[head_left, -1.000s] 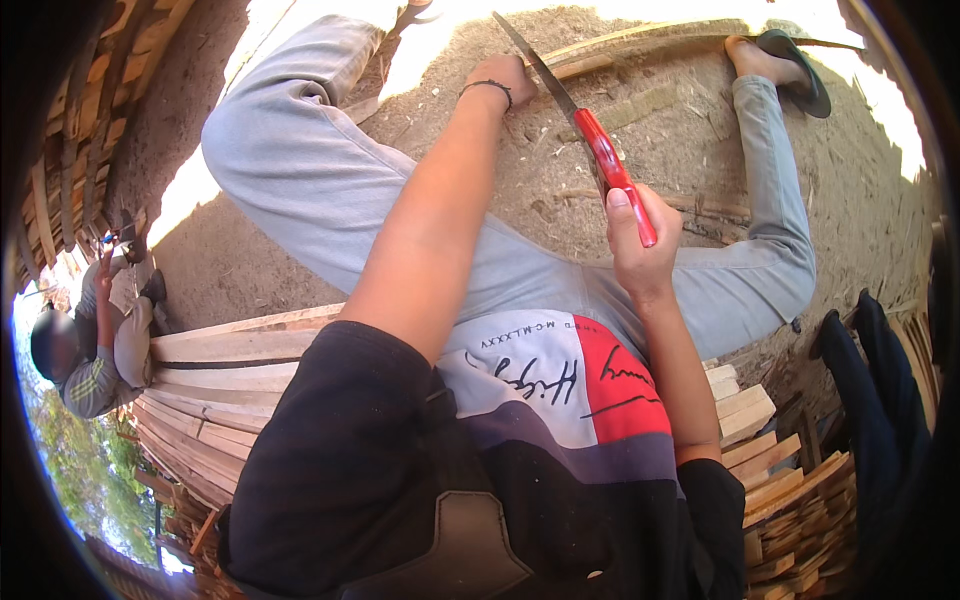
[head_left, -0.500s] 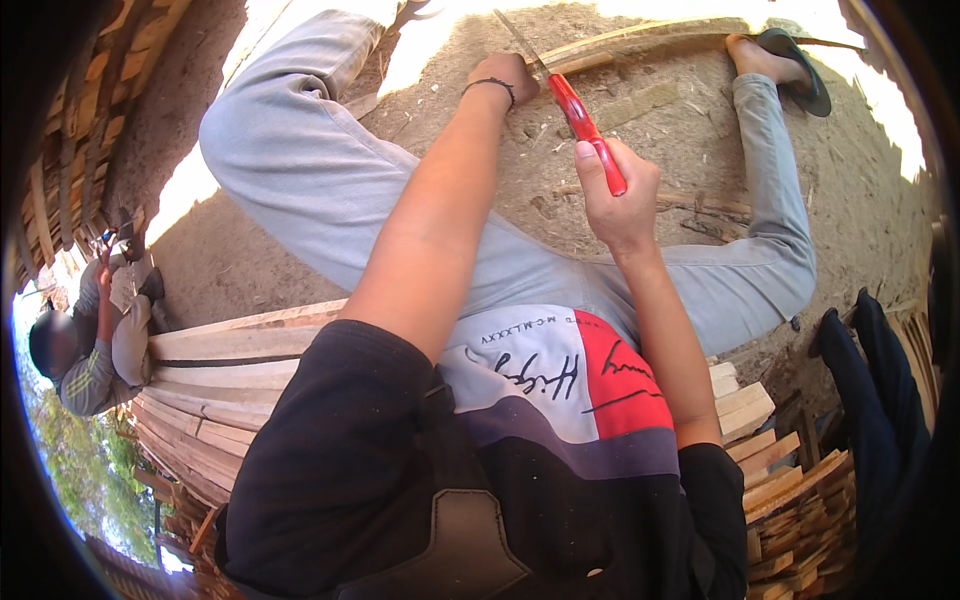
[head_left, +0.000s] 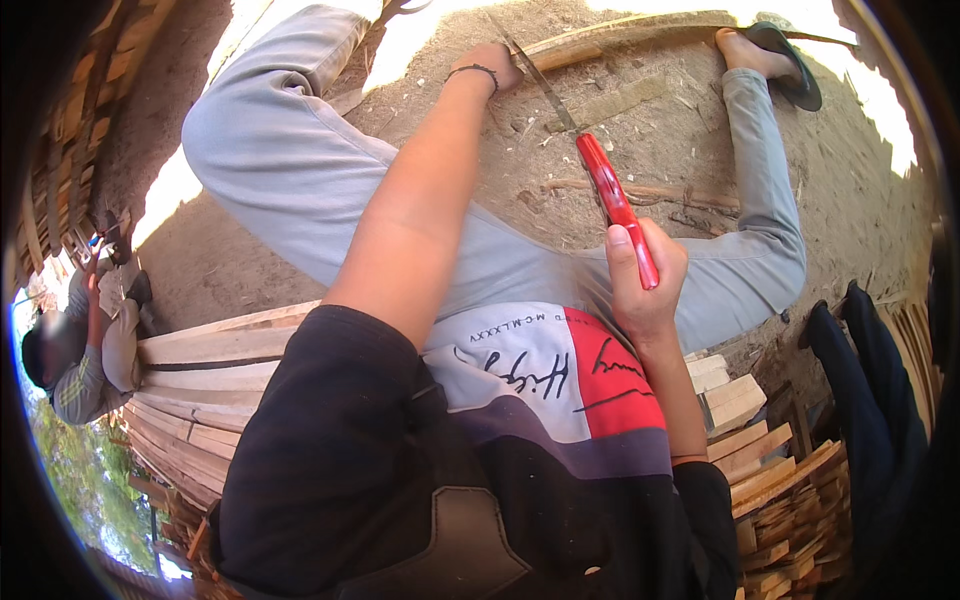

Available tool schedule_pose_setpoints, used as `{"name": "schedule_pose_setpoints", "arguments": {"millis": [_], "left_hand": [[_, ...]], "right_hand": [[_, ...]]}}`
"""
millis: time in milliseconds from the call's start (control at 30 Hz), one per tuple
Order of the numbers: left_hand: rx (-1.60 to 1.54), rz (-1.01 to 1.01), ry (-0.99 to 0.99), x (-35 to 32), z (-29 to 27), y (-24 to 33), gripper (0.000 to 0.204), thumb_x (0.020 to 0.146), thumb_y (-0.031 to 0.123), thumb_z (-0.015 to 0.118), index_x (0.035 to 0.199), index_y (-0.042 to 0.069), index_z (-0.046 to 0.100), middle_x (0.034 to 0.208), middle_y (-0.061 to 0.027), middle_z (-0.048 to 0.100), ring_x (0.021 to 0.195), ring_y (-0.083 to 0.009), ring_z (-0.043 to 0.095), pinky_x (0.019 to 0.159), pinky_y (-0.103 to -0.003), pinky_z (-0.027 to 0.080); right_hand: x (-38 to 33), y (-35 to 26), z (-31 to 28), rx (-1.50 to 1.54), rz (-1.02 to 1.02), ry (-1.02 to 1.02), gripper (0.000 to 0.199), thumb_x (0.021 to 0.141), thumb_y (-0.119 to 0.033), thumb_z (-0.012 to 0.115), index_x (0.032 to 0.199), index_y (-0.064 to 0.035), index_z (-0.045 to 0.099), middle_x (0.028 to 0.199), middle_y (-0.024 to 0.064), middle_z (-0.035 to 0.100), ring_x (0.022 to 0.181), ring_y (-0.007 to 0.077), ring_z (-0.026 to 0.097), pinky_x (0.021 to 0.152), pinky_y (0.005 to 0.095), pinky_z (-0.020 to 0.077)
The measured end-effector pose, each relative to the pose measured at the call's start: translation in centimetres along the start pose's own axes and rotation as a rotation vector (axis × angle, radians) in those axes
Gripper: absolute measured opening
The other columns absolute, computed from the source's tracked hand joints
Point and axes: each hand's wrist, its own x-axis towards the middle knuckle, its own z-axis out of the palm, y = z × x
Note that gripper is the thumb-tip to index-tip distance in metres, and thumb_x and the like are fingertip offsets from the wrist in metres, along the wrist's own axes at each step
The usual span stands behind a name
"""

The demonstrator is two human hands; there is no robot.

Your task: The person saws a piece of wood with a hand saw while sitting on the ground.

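Note:
My right hand [head_left: 648, 280] is wrapped round the red handle of a handsaw [head_left: 607, 180], thumb along its top. The saw's narrow blade slants up and left, passing beside my left hand [head_left: 494, 70], where it meets the near end of a long wooden strip [head_left: 620, 38]. My left hand is closed on that end of the strip, its fingers mostly hidden by the back of the hand. A dark bracelet circles the left wrist. Toward its far right end, the strip runs by my sandalled foot [head_left: 770, 65].
A flat wood scrap [head_left: 615, 105] and a thin stick [head_left: 650, 192] lie on the dirt floor. Long sawn boards [head_left: 215, 345] are stacked beside me on the left, with more stacked timber [head_left: 735, 405] at right. Another person [head_left: 85, 350] sits at far left.
My right hand has drawn the saw back toward my body and slightly right, baring more blade. The left hand stays at the strip's end; the whole view has shifted slightly.

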Motion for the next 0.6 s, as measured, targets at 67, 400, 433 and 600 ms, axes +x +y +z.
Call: {"name": "schedule_pose_setpoints", "arguments": {"millis": [67, 400, 433, 600], "left_hand": [[-0.021, 0.034, 0.038, -0.3, 0.3, 0.0, 0.036, 0.087, 0.023, 0.056, 0.115, 0.004, 0.068, 0.117, -0.0206, 0.066, 0.109, -0.0329, 0.065, 0.095, -0.042, 0.051], [-0.098, 0.009, 0.134, -0.3, 0.4, 0.0, 0.037, 0.088, 0.021, 0.054, 0.116, 0.002, 0.068, 0.118, -0.0244, 0.065, 0.110, -0.0359, 0.063, 0.096, -0.043, 0.050], [-0.088, 0.010, 0.111, -0.4, 0.2, 0.1, 0.037, 0.087, 0.023, 0.056, 0.116, 0.003, 0.068, 0.118, -0.0223, 0.065, 0.110, -0.0341, 0.064, 0.095, -0.042, 0.051], [-0.025, -0.001, 0.110, -0.3, 0.9, -0.2, 0.036, 0.084, 0.022, 0.058, 0.114, 0.005, 0.069, 0.116, -0.0187, 0.067, 0.108, -0.0300, 0.066, 0.092, -0.042, 0.053]], "right_hand": [[-1.4, -0.2, -1.3, 0.012, 0.032, -0.006, 0.034, 0.091, -0.017, 0.064, 0.065, -0.0023, 0.049, 0.053, 0.0043, 0.044, 0.047, 0.0122, 0.039, 0.046, 0.0313, 0.0306], [-2.6, -2.1, -2.2, -0.013, 0.009, -0.032, 0.033, 0.092, -0.018, 0.063, 0.066, -0.0021, 0.049, 0.054, 0.0045, 0.044, 0.048, 0.0127, 0.039, 0.047, 0.0314, 0.0295], [-2.6, -2.0, -2.2, -0.014, -0.004, -0.031, 0.033, 0.092, -0.019, 0.063, 0.067, -0.0017, 0.050, 0.054, 0.0046, 0.044, 0.048, 0.0127, 0.039, 0.047, 0.0315, 0.0296], [-3.1, -1.9, -2.6, 0.086, -0.058, 0.012, 0.032, 0.092, -0.023, 0.063, 0.071, 0.0000, 0.054, 0.056, 0.0045, 0.044, 0.049, 0.0123, 0.040, 0.047, 0.0318, 0.0303]]}}
